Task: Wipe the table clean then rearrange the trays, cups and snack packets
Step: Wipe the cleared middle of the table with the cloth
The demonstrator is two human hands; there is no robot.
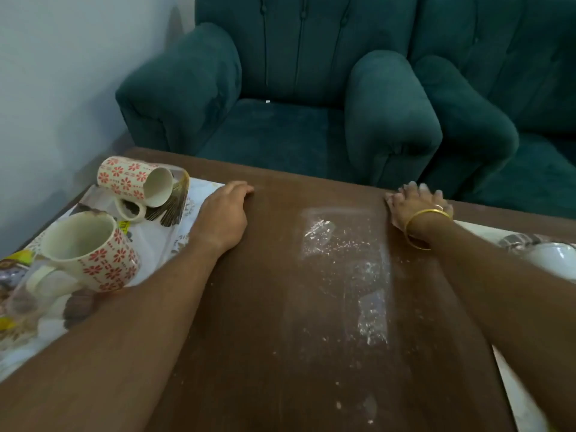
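Note:
The brown table [280, 307] carries white crumbs and smeared streaks [343, 254] across its middle. My left hand [223, 213] rests on the table, fingers relaxed, against the right edge of a floral tray [174, 241]. On that tray one red-flowered mug [131, 179] lies on its side and a second red-flowered mug [90, 251] leans tilted. A yellow snack packet [15, 260] pokes out at the tray's left. My right hand [417, 207], blurred and with a gold bangle on the wrist, lies flat near the table's far edge; something pale shows under its fingers.
A second tray [480, 227] at the right edge holds a white cup [551, 257]. Two green armchairs [296, 104] stand just behind the table. A pale wall [62, 73] runs along the left side.

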